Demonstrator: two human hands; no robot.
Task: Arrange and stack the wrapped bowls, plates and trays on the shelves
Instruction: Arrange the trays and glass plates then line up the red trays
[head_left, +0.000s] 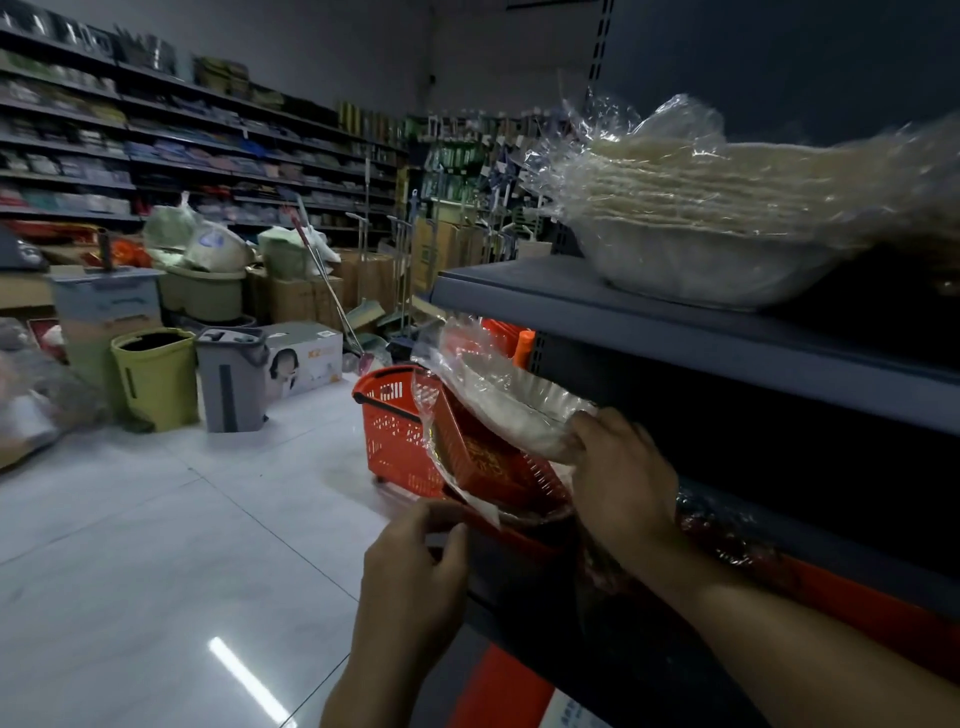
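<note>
the wrapped plates (501, 397), a pale pack in loose clear film, sit tilted just under the front lip of the upper shelf (675, 325), their far edge raised and pointing out toward the aisle. the near rim of the pack lies in the right hand (621, 470), whose fingers curl round it with the knuckles up and the forearm running back along the shelf front. directly beneath the plates and touching them is a wrapped red tray (485, 460), also tilted, its film hanging off the far side. the left hand (410, 574) is lower and nearer the body, at the tray's near bottom edge; thumb and forefinger are closed narrowly in a pinch on that edge, the other fingers tucked behind. the two hands are near each other but apart. on top of the upper shelf, well above both hands, stands a stack of wrapped bowls (701, 218), blurred. behind the tray a red shopping basket (389, 434) stands on the tiled floor (156, 519).
</note>
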